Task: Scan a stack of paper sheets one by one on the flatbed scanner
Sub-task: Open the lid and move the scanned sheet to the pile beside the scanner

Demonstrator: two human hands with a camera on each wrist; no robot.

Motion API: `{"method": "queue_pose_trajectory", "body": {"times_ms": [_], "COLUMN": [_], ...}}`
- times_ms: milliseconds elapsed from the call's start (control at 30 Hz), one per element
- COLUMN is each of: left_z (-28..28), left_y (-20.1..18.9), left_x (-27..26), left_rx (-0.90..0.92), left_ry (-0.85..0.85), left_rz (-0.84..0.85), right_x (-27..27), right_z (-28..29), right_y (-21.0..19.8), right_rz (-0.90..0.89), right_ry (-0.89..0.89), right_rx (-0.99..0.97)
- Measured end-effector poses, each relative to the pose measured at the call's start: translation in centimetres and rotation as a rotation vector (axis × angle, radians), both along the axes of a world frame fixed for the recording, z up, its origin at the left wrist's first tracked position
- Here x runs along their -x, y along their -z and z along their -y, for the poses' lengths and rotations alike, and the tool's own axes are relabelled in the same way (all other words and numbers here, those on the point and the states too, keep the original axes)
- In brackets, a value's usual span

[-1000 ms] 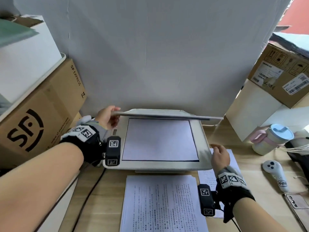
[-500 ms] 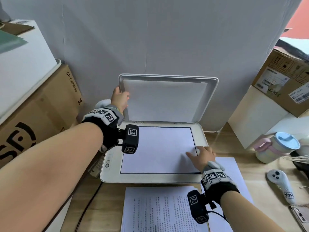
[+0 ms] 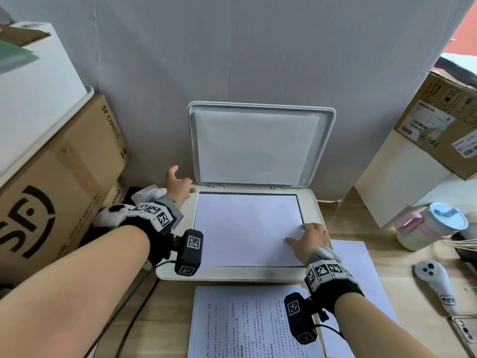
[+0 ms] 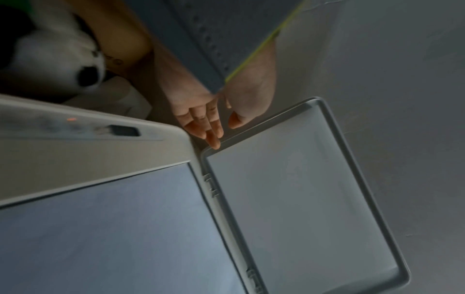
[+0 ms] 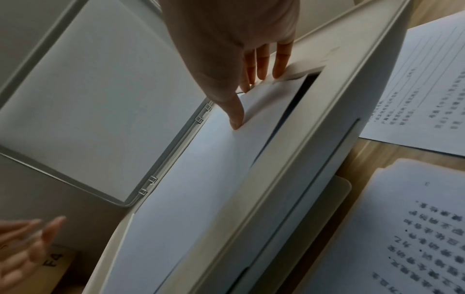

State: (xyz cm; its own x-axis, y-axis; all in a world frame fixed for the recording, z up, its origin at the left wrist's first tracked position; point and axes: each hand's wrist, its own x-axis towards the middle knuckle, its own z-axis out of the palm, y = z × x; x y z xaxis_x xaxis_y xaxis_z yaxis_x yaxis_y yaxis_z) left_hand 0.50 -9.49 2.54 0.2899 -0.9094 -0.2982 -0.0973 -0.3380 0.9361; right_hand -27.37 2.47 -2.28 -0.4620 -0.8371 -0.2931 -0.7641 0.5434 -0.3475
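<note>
Hands: right (image 3: 308,240) on sheet (image 3: 245,228), wooden desk (image 3: 402,267).

Matt plastic scanner (image 3: 313,202); smooth paper sheet (image 3: 245,228); wood-grain desk (image 3: 402,270).

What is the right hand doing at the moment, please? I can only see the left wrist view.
Observer: The right hand pinches the right edge of the sheet, which is curled up off the glass there.
Operator: Thank you. Is any paper waiting nearby?
Observer: Yes, a printed stack lies on the desk in front of the scanner.
Operator: Is there paper anywhere else?
Observer: More printed paper lies to the scanner's right, beside the right wrist.
</note>
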Motion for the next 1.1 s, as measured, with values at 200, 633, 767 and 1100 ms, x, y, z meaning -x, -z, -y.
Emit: {"method": "queue_pose_trajectory", "body": {"times_ms": [200, 633, 767, 1100], "left_z": [-2.7, -6.8, -6.7, -7.5], "left_y": [3.0, 5.2, 4.7, 2.1], "left_x": [-1.1, -1.6, -1.7, -1.9], "left_rx": [-0.069, -0.303, -0.278, -0.126], "left_ry": [0.004, 0.188, 0.223, 0.186], "left_rz": [0.055, -0.009, -0.079, -0.272], "right_x": [0.2, 2.4, 2.8, 4.0], "right_z": [0.6, -0.6, -1.5, -3.3], "right_y": [0.4, 1.0, -0.3, -1.2], "right_rz": [0.123, 0.759, 0.836, 0.805], "right_ry": [0.078, 0.184, 0.125, 0.182], "right_rx": [0.005, 0.616, 0.67, 0.772]}}
